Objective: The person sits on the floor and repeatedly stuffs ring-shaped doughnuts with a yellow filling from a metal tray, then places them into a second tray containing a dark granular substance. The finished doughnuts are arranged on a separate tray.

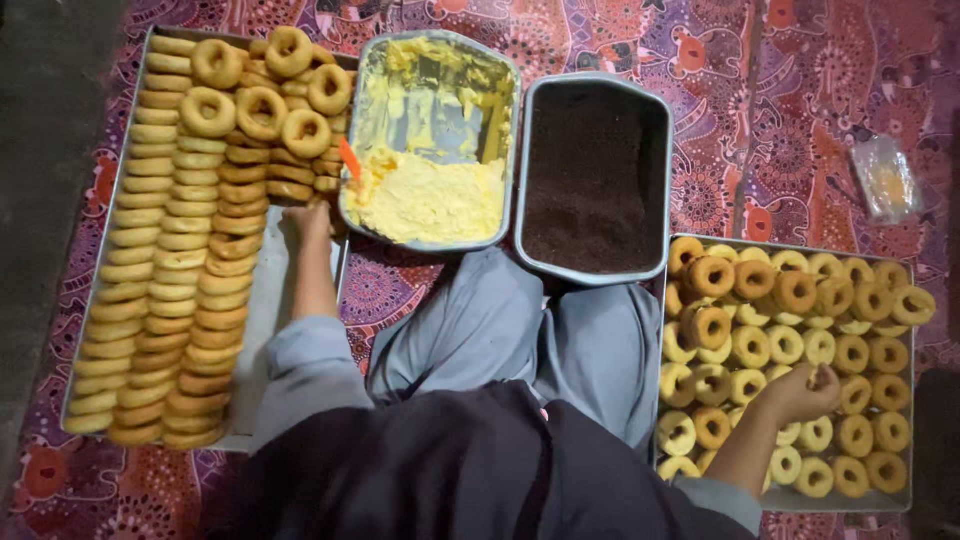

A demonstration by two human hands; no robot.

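A home food-making spot on the floor: trays of doughnuts [170, 250] are sitting on a patterned cloth [790, 110] beside cream [430, 195] and chocolate-sprinkle tubs [595, 180].

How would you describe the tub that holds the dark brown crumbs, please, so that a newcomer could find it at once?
Start from the patterned red floor cloth and the two metal tubs side by side in front of the seated person's knees. The rectangular grey metal tub of dark brown crumbs is the right one, just above the right tray of ring doughnuts. Its neighbour, the metal tub of pale yellow cream, holds an orange tool.
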